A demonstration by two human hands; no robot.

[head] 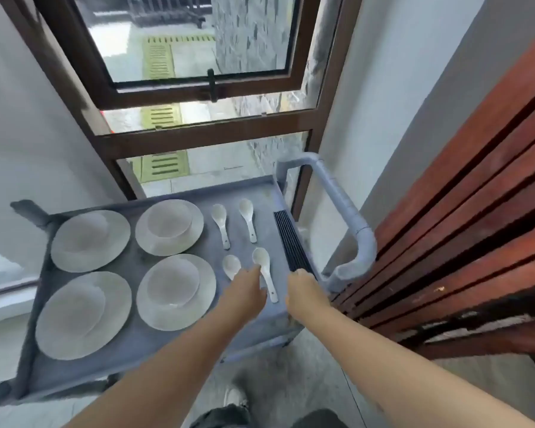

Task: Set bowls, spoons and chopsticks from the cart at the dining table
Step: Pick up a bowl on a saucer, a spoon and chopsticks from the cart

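Soft window daylight; blurry, edges warped.

Both bare forearms extended forward and upward from the lower edge of the view, converging slightly toward the hands. The left hand was held palm down, its fingers reaching forward, with the fingertips pointed away from the body. The right hand was held just beside it, apart from it, with the knuckles up and the fingers curled downward. Its fingertips were hidden beneath the hand.
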